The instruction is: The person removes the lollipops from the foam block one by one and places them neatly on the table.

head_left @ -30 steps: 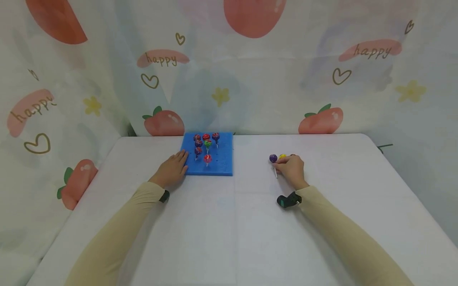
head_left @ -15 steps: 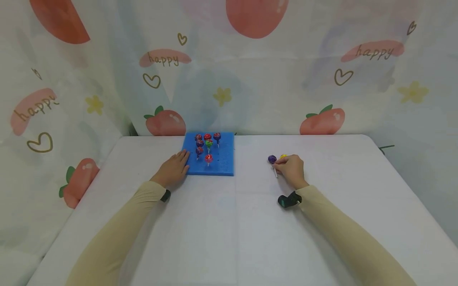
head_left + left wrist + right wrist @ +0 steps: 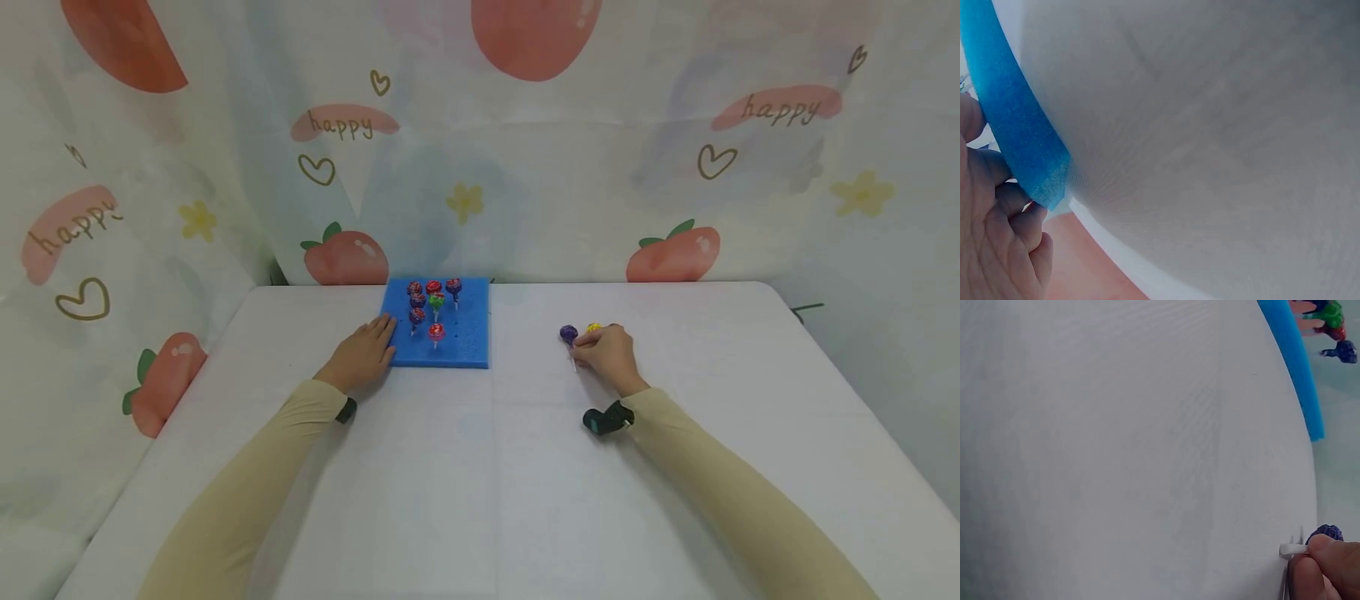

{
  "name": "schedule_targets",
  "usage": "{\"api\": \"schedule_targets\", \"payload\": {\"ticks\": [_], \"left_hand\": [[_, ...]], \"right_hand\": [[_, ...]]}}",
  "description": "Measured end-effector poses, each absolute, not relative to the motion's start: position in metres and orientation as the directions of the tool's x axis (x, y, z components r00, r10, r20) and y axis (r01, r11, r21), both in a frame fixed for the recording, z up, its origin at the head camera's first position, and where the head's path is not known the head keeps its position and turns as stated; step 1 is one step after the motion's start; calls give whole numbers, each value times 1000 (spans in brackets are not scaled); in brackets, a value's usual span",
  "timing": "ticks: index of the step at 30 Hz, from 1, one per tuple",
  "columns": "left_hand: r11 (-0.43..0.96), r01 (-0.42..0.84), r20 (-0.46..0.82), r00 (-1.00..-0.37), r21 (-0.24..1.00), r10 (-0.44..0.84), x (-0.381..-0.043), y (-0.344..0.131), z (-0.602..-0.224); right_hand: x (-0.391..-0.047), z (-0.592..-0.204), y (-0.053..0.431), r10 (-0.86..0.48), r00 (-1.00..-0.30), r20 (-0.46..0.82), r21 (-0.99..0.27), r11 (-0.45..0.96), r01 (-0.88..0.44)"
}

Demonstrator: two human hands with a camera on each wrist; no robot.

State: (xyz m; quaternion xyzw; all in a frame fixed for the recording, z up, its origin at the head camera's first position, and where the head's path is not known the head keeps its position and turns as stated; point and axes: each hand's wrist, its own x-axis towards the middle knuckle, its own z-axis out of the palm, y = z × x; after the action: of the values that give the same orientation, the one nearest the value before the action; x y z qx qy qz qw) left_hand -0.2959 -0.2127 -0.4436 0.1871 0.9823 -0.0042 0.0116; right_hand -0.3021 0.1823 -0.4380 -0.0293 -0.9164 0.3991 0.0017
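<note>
My right hand (image 3: 611,358) pinches the white stick of a purple-wrapped lollipop (image 3: 568,332) between thumb and fingers. In the right wrist view the stick end (image 3: 1294,549) pokes out past the fingertips, close over the tabletop. Just behind that hand lies a yellow lollipop (image 3: 594,327), mostly covered by the fingers. My left hand (image 3: 360,354) rests against the left edge of a blue foam board (image 3: 468,333), its fingers lying on the edge. Several lollipops stand upright in the board, among them a green one (image 3: 437,302) and a red one (image 3: 437,332) nearer the front.
A white-covered table (image 3: 435,483) carries everything. Behind it hangs a patterned curtain (image 3: 540,183), which also runs along both sides. A dark wrist camera (image 3: 606,419) sits at the right sleeve. Small holes show in the board's surface.
The purple lollipop's head has shifted slightly left with the right hand's fingers, and less of its stick shows below them. The left hand stays on the board.
</note>
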Motion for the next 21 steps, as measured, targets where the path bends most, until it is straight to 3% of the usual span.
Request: {"api": "schedule_targets", "payload": {"ticks": [12,21], "left_hand": [[927,374,-31,-927,6,374,-298,-212,-446],[932,363,-46,-931,10,363,-297,-214,-445]], "right_hand": [[-302,-434,188,18,-1000,19,-706,708,-1],[-305,-429,189,-6,-995,-100,-731,679,69]]}}
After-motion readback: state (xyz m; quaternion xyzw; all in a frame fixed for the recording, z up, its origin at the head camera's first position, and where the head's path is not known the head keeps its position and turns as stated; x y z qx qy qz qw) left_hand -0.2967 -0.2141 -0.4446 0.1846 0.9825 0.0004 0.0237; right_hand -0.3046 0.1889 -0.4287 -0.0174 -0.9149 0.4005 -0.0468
